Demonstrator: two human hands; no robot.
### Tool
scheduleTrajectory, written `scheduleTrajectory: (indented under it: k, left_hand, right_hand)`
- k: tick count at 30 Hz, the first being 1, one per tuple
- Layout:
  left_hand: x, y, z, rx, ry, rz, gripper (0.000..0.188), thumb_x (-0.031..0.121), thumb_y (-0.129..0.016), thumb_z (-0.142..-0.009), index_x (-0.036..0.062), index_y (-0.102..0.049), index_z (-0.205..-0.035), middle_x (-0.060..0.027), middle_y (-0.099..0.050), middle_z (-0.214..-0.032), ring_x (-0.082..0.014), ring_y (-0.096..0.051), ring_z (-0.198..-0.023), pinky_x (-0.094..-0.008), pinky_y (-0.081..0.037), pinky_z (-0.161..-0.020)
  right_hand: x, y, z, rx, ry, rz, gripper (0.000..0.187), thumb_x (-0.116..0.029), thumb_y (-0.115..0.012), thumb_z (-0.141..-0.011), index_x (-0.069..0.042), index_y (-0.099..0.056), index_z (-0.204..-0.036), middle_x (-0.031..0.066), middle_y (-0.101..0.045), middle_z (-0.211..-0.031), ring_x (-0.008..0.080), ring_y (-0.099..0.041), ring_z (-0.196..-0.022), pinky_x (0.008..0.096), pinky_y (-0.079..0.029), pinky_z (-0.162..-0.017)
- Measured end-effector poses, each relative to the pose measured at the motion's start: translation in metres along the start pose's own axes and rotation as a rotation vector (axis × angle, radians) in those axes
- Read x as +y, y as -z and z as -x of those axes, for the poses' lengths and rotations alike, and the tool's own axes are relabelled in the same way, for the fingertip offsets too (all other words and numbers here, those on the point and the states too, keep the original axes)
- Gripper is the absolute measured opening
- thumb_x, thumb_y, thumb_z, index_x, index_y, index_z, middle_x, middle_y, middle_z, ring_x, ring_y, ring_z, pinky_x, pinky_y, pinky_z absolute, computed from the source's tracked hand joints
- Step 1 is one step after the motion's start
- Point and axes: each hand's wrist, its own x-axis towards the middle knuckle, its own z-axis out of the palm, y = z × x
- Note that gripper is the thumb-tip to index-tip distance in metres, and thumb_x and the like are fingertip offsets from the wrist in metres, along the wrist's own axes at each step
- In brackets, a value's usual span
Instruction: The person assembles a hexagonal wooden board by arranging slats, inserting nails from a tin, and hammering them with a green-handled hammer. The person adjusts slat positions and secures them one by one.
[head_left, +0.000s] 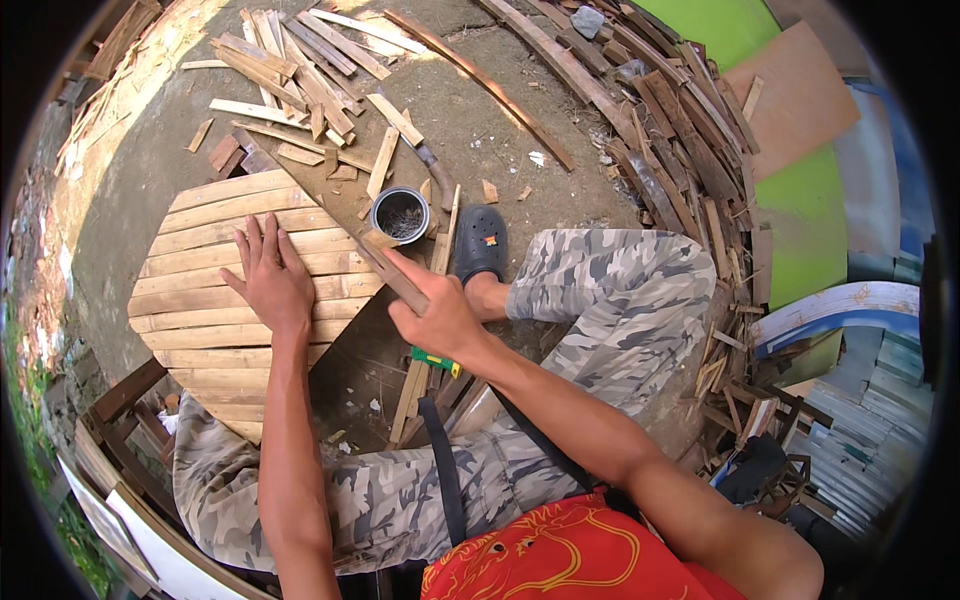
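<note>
A panel of pale bamboo slats (205, 300), with angled and rounded edges, lies tilted over my left leg. My left hand (270, 265) rests flat on top of it, fingers spread. My right hand (440, 312) is wrapped round the brown wooden handle of a long, narrow tool (397, 275). The tool runs along the panel's right edge toward the far left; its exact kind is hard to make out. Just beyond my right hand stands a dark can (400, 215) with small nail-like pieces inside. A green and yellow object (436, 361), like a tape measure, shows partly below my right wrist.
Loose wood offcuts (300, 75) are heaped on the ground at the far left. A long strip of wood (480, 85) lies beyond the can. More scrap wood (670, 120) is piled along the right, near green boards (800, 220). My right foot wears a dark clog (481, 240).
</note>
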Motion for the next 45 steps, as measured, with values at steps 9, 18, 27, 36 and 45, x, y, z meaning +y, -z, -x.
scheduleTrajectory:
  k: [9,18,27,36,45]
  left_hand:
    - [-0.001,-0.003,0.002,0.051,0.003,0.014,0.036,0.031,-0.051,-0.106,0.0239,-0.065,-0.138,-0.0037,-0.053,-0.154,-0.0279,-0.043,-0.147,-0.0663,-0.013,-0.121]
    - [0.002,0.004,-0.005,0.038,0.014,-0.011,0.037,0.031,-0.05,-0.106,0.0238,-0.064,-0.14,-0.0039,-0.053,-0.154,-0.028,-0.043,-0.147,-0.0653,-0.013,-0.121]
    - [0.006,0.003,0.007,0.071,-0.019,-0.021,0.037,0.031,-0.052,-0.105,0.0265,-0.065,-0.139,-0.004,-0.053,-0.154,-0.028,-0.044,-0.146,-0.0654,-0.016,-0.121]
    - [0.007,0.011,0.005,0.033,0.008,-0.029,0.037,0.033,-0.052,-0.105,0.0271,-0.064,-0.14,-0.0028,-0.053,-0.154,-0.0271,-0.044,-0.146,-0.0646,-0.018,-0.121]
    - [0.008,0.008,0.006,0.026,-0.018,-0.084,0.037,0.032,-0.052,-0.105,0.0271,-0.064,-0.14,-0.0025,-0.054,-0.154,-0.0268,-0.045,-0.146,-0.0653,-0.018,-0.12]
  right_hand:
    - [-0.019,0.104,0.179,-0.173,-0.176,0.078,0.071,0.005,-0.057,-0.078,0.005,-0.047,-0.148,0.0222,-0.072,-0.119,0.0243,-0.077,-0.089,0.0298,-0.057,-0.078]
    - [-0.015,-0.007,-0.023,-0.144,-0.185,0.172,0.062,-0.016,-0.063,-0.081,-0.002,-0.057,-0.141,0.0231,-0.071,-0.081,0.0379,-0.068,-0.068,0.0416,-0.055,-0.074]
    - [-0.113,0.112,0.156,-0.252,-0.316,0.13,0.066,-0.002,-0.059,-0.084,0.003,-0.045,-0.148,0.0274,-0.07,-0.114,0.0419,-0.072,-0.1,0.038,-0.056,-0.087]
    - [-0.002,-0.006,-0.021,-0.219,-0.275,0.158,0.06,-0.011,-0.06,-0.083,0.002,-0.054,-0.14,0.0308,-0.069,-0.091,0.0448,-0.068,-0.086,0.0473,-0.053,-0.08]
    - [-0.141,0.113,0.148,-0.218,-0.403,0.157,0.063,-0.002,-0.058,-0.083,-0.001,-0.052,-0.146,0.0273,-0.071,-0.104,0.0357,-0.074,-0.096,0.0374,-0.055,-0.086]
